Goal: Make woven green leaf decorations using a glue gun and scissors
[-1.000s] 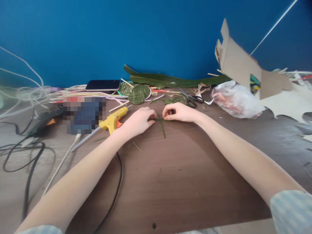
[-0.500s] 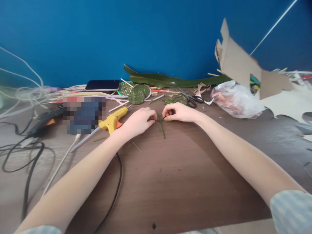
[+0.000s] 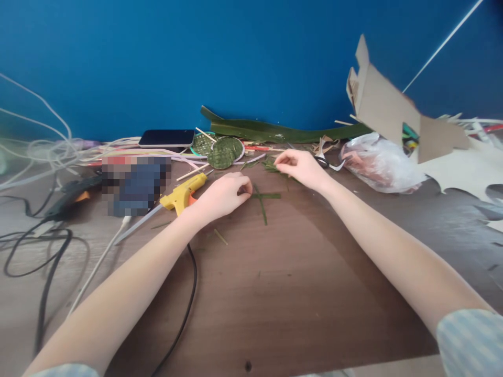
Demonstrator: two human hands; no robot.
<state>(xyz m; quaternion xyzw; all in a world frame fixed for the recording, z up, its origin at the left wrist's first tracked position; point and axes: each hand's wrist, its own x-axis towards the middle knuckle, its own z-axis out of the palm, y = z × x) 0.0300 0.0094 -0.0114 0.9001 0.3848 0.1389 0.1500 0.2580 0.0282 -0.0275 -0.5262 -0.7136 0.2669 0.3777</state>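
Two narrow green leaf strips (image 3: pixel 262 208) lie crossed on the brown tabletop. My left hand (image 3: pixel 230 193) rests beside them, its fingers curled and pinching the left end of the crosswise strip. Farther back, my right hand (image 3: pixel 302 167) is at a small pile of cut leaf strips (image 3: pixel 270 165). Its thumb and fingers are bent together at the pile, and what lies between them is too small to make out. Behind the left hand are round woven green leaf pieces (image 3: pixel 220 156). A yellow glue gun (image 3: pixel 183 192) lies by the left wrist.
A long green leaf (image 3: pixel 251 128) lies along the blue wall. Partly hidden scissors (image 3: pixel 322 161), a plastic bag (image 3: pixel 383 162) and cut cardboard (image 3: pixel 387 97) are on the right. To the left are a phone (image 3: pixel 166 137), a blurred-out dark object (image 3: pixel 137 183) and several cables (image 3: pixel 55 272).
My right hand has let go of the crosswise strip and moved back and right to the leaf pile, covering most of the scissors. My left hand has stayed in place.
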